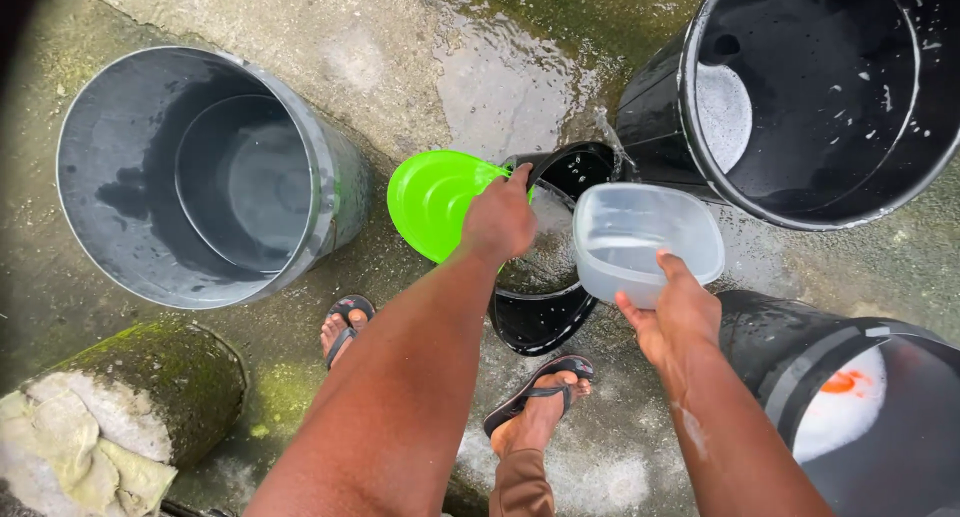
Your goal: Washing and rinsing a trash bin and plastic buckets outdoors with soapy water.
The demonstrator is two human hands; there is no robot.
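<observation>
My left hand (500,217) grips the edge of a bright green plastic lid (430,202) and holds it tilted over a small black bucket (545,317) with soapy water inside. My right hand (675,312) holds a clear plastic container (645,239) by its near rim, just right of the small bucket's mouth. The container looks wet and has a little water in it. Both forearms reach forward from the bottom of the view.
A large grey bucket (200,177) stands at the left, a large black bucket (810,97) at the top right, and another black bucket (860,397) holding white and orange things at the lower right. A mossy block (160,377) with a cloth (60,447) lies bottom left. My sandalled feet (540,402) stand on wet concrete.
</observation>
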